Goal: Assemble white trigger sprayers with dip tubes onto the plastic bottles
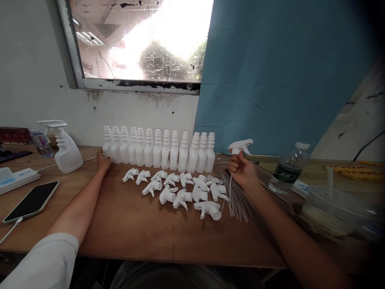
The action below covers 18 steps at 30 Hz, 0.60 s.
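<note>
Gripping a spray head (240, 145) w/ R hand (240, 170), pinching it btwn thumb & fingers above the table (135, 228), R of the row. Touching the lower side of the leftmost bottle (107, 145) w/ L hand (104, 159); hiding most L fingertips, so not showing whether open or closed. Facing 13 white bottles (158, 150), incl. leftmost, all standing upright & uncapped near the wall (150, 112). Having loose heads (182, 198) lying in front of the row, w/ rings (214, 180) at their R rear & thin clear tubes (237, 202) fanning out below R hand. Seeing, far L, a spray bottle (68, 154) standing w/ head fitted, plus a power strip (18, 179) & phone (32, 200) lying nearer; at R, a water bottle (287, 172) & cup w/ straw (329, 212) standing past R forearm. Facing also a window (144, 44) & blue curtain (270, 76).
</note>
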Each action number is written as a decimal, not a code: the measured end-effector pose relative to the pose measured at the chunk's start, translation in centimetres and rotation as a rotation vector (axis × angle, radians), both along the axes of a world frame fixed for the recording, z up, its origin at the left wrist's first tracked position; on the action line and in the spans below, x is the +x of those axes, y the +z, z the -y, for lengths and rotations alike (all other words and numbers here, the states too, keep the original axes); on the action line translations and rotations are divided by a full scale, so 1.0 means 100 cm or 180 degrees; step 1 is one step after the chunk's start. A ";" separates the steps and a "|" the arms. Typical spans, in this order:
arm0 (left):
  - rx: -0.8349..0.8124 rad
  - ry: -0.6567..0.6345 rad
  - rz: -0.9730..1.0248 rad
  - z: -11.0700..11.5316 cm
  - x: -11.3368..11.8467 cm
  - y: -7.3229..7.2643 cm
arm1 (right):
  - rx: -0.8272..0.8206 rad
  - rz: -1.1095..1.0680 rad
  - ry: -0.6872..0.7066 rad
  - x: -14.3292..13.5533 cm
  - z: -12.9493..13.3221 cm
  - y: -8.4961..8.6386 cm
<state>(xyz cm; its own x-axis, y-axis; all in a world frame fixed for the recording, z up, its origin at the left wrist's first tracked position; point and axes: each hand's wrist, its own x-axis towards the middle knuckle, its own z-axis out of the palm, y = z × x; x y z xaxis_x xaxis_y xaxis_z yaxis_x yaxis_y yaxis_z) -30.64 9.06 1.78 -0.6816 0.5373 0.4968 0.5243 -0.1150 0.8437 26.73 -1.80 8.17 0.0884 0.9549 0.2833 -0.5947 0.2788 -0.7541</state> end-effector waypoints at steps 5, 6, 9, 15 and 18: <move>0.0124 0.0373 0.0263 0.015 0.008 -0.008 | -0.0415 0.0387 -0.0538 0.005 -0.007 -0.003; 0.0143 0.0392 0.0291 0.019 0.011 -0.010 | -0.0545 0.0497 -0.0632 0.007 -0.007 -0.003; 0.0252 0.0330 0.0269 0.029 0.023 -0.010 | -0.0774 0.0828 -0.0678 0.012 -0.007 -0.003; 0.0572 -0.0239 -0.0059 0.040 0.061 0.011 | -0.0697 0.1197 -0.0867 0.014 -0.010 -0.011; 0.0875 -0.0883 -0.0048 0.053 0.096 0.022 | -0.0478 0.1496 -0.1102 0.013 -0.016 -0.019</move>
<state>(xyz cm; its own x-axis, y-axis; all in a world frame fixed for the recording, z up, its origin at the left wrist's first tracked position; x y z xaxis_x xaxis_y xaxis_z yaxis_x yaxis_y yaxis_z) -21.01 3.80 3.97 -0.5205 0.5455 0.6569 0.4537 -0.4750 0.7540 28.02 -0.22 6.29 0.2992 0.9257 0.2316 -0.0819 0.2667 -0.9603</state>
